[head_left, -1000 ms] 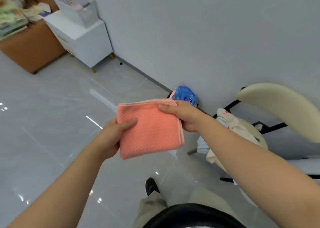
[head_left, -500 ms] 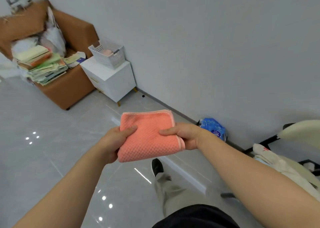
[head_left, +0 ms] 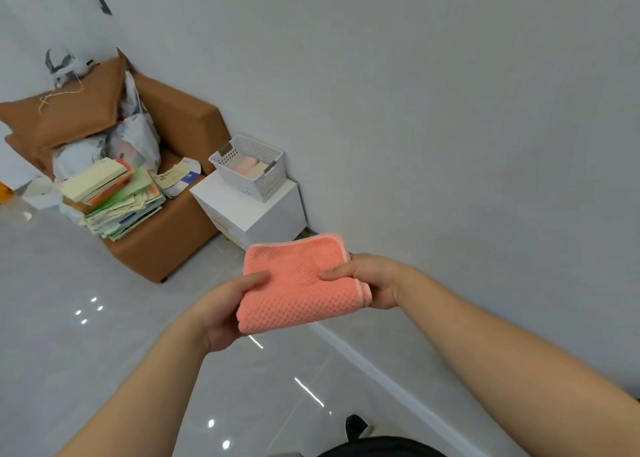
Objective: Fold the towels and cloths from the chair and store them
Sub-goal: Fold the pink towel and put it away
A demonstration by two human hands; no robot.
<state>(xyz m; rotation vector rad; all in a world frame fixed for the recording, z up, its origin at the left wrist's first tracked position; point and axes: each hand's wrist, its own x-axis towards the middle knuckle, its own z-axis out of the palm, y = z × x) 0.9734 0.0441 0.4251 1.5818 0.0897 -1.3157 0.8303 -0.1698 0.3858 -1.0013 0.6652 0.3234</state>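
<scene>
Gone from view are the cream chair and blue bag, and the storage corner now sits closer and fuller in frame. Far left, a brown leather armchair (head_left: 173,245) is heaped with a slumping stack of green and cream papers (head_left: 114,196). Just beside it stands a white low cabinet (head_left: 263,214), and on top sits a white perforated plastic basket (head_left: 254,182) with pink folded cloths (head_left: 247,165) inside. Down in the foreground, the left hand (head_left: 225,311) grips the near left corner of the folded coral waffle-weave cloth (head_left: 298,283), thumb flat on top, fingers tucked underneath out of sight. That cloth is held in the air above the glossy grey tile floor (head_left: 86,370), well apart from the basket. On its hemmed side the right hand (head_left: 370,280) pinches it, thumb pressed on top, fingers curled below.
</scene>
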